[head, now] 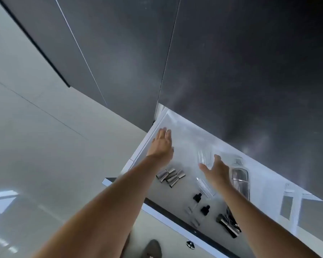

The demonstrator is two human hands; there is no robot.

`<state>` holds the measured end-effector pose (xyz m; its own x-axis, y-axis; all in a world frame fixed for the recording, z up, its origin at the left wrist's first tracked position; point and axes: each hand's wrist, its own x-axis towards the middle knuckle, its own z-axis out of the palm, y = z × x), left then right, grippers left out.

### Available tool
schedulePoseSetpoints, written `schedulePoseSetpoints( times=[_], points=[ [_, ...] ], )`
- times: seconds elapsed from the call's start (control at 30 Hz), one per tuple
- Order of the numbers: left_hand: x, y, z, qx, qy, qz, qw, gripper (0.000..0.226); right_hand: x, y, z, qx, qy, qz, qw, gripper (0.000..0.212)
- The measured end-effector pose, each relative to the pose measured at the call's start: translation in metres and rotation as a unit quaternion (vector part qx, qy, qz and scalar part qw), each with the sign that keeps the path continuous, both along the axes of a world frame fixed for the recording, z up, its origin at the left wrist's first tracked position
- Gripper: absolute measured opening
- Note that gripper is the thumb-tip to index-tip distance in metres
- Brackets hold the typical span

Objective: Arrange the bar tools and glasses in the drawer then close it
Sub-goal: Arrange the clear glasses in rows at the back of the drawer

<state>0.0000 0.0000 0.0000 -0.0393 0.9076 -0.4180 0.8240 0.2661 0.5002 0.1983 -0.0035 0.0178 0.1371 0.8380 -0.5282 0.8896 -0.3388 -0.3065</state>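
A white drawer (144, 144) stands pulled out from under dark cabinet fronts. Inside lie a cluster of metal jiggers (171, 176), two black-capped dropper bottles (197, 197), a clear glass (204, 156) upright, another clear glass (206, 187) lying on its side, a glass shaker with metal top (240, 175) and a bundle of dark bar tools (228, 225). My left hand (161, 144) reaches flat over the drawer's far left corner, fingers together, holding nothing. My right hand (215, 169) hovers open just before the upright glass, beside the shaker.
Dark tall cabinet doors (231, 62) rise behind the drawer. Pale glossy floor (35, 146) spreads to the left. The drawer's dark front edge (175, 215) runs diagonally below my arms. A foot (152, 248) and a small metal knob (190, 244) show at the bottom.
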Motion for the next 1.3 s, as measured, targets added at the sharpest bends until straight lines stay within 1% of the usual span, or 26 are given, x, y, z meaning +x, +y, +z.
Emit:
schedulePoseSetpoints(
  times=[0.1,0.13,0.23,0.3,0.47,0.6,0.7,0.8,0.9,1.0,1.17,1.23,1.3],
  points=[
    [0.004,0.019,-0.023,0.016,0.069,-0.022,0.997,0.074,-0.001,0.009,-0.03,0.027,0.02,-0.031,0.999,0.073],
    [0.004,0.024,-0.028,0.013,0.078,-0.025,0.997,0.079,-0.002,0.01,-0.037,0.025,0.025,-0.043,0.998,0.073],
    [0.005,0.029,-0.041,-0.015,0.101,-0.042,0.994,0.093,0.0,0.014,-0.06,0.026,0.036,-0.058,0.997,0.066],
    [0.003,0.03,-0.045,-0.022,0.102,-0.046,0.993,0.096,0.003,0.017,-0.065,0.027,0.038,-0.05,0.998,0.06],
    [0.003,0.025,-0.048,-0.021,0.081,-0.062,0.995,0.083,0.01,0.017,-0.063,0.034,0.043,-0.03,0.998,0.057],
    [0.001,0.019,-0.042,-0.007,0.059,-0.05,0.997,0.078,0.011,0.012,-0.053,0.084,0.04,-0.028,0.995,0.057],
    [0.001,0.02,-0.034,0.023,0.099,-0.053,0.993,0.069,0.01,0.013,-0.046,0.123,0.026,-0.014,0.992,0.056],
    [0.005,0.026,-0.026,0.067,0.164,-0.087,0.98,0.06,0.004,0.019,-0.039,0.144,0.018,-0.007,0.989,0.054],
    [0.012,0.037,-0.022,0.084,0.199,-0.099,0.971,0.063,-0.005,0.026,-0.034,0.162,0.011,0.013,0.987,0.054],
    [0.017,0.046,-0.018,0.078,0.199,-0.092,0.972,0.072,-0.013,0.032,-0.032,0.177,0.015,0.027,0.984,0.052],
    [0.017,0.061,-0.015,0.074,0.194,-0.107,0.972,0.086,-0.03,0.045,-0.034,0.201,0.034,0.054,0.977,0.052],
    [0.015,0.067,-0.015,0.073,0.197,-0.119,0.97,0.085,-0.036,0.05,-0.037,0.206,0.037,0.062,0.976,0.053],
    [0.014,0.071,-0.018,0.078,0.208,-0.133,0.966,0.079,-0.042,0.053,-0.04,0.212,0.045,0.065,0.974,0.054]
  ],
)
